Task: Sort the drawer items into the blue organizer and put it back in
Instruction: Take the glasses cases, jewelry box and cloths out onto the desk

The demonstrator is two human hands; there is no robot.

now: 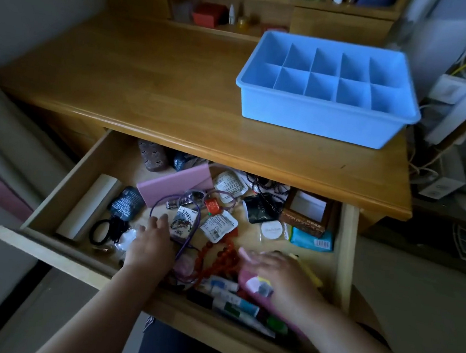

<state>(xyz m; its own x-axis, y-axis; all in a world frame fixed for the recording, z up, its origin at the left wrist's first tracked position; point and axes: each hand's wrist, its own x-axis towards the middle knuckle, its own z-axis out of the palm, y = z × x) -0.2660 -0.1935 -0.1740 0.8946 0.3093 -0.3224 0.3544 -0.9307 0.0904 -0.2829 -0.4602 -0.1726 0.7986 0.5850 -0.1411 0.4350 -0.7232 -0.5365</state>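
Observation:
The blue organizer (pixel 327 119), with several empty compartments, stands on the desk top at the right. Below it the wooden drawer (pixel 55 197) is pulled out, full of small items: a purple cord (pixel 165 198), red beads (pixel 219 259), sachets (pixel 217 224), a pink case (pixel 174 185), black hair ties (pixel 106 230), tubes (pixel 232 303). My left hand (pixel 149 245) lies flat over items at the drawer's left-middle, fingers spread near the purple cord. My right hand (pixel 282 273) is blurred, fingers stretched over a pink pouch (pixel 248 279) at the front right.
The desk top (pixel 149 84) stretches left of the organizer. Shelves (pixel 212 11) with boxes and bottles line the back. Cables and a white device (pixel 453 88) sit to the right of the desk. A brown box (pixel 304 219) stands in the drawer's right rear.

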